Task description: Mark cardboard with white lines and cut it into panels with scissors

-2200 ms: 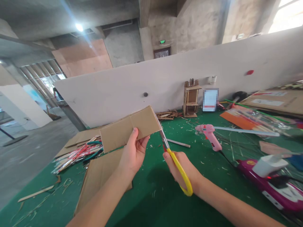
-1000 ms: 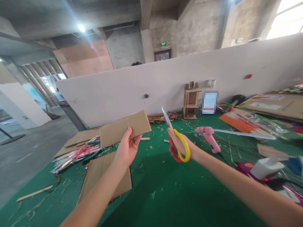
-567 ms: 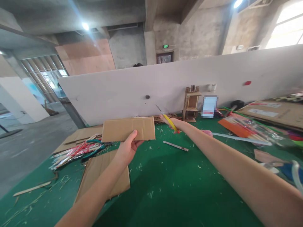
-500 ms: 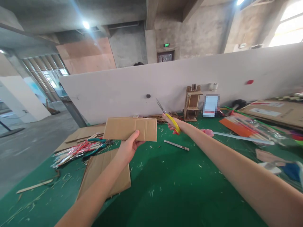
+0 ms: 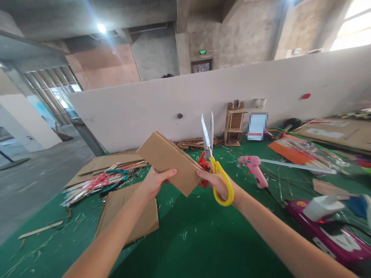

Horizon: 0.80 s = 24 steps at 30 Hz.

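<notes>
A folded piece of brown cardboard (image 5: 171, 160) is held tilted above the table, its right end lower. My left hand (image 5: 153, 181) is closed on its lower left edge, thumb on the near face. My right hand (image 5: 218, 183) holds scissors (image 5: 216, 164) with one yellow and one red handle, their blades pointing up and slightly apart. The thumb of that hand also touches the cardboard's right end. Below my left forearm lies a larger flat cardboard sheet (image 5: 145, 216).
A pink glue gun (image 5: 256, 170) lies right of my right hand, near a magenta power strip (image 5: 327, 231). Wrapped sticks (image 5: 95, 181) and teal-handled pliers (image 5: 116, 179) lie left. A small cardboard shelf (image 5: 234, 125) stands against the white partition (image 5: 150, 104).
The cardboard has turned from level to tilted, right end down. My right hand has come nearer with the scissors, whose blades now point up, and touches the cardboard. The utility knife is out of sight.
</notes>
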### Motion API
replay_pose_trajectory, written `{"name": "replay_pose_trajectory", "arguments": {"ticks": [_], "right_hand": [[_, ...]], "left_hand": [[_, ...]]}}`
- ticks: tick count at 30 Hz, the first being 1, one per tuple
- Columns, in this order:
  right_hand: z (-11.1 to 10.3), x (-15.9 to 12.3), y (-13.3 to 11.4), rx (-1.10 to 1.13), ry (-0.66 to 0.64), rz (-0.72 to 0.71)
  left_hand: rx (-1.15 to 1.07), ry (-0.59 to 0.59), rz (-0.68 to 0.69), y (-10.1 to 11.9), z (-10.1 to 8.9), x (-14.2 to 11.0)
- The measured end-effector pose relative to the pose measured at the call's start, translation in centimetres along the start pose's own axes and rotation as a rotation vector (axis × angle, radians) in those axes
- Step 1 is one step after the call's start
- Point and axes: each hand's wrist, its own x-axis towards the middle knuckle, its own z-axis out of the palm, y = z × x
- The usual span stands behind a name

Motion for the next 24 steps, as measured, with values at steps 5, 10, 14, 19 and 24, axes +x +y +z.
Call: {"name": "replay_pose_trajectory", "arguments": {"ticks": [5,10,14,19,24], "right_hand": [[0.6,-0.3,0.9,-0.121,0.083,-0.135],[1.3,-0.4,1.9,-0.193,0.184,-0.158],[1.8,-0.3,2.9,-0.211,0.192,-0.187],[1.0,-0.6,2.0,-0.322,0.12,-0.119],[-1.8,-1.2,0.0,-0.684,-0.003,0.012]], "left_hand": [[-0.113,0.045,-0.071,-0.8,1.4,-0.1],[-0.35,0.206,-0.105,-0.9,4.3,-1.2],[-0.357,0.295,-0.015,-1.1,5.4,-1.9],[-0.303,0.296,0.113,-0.5,5.0,-1.6],[-0.312,0.402,0.259,1.5,2.6,0.1]]}}
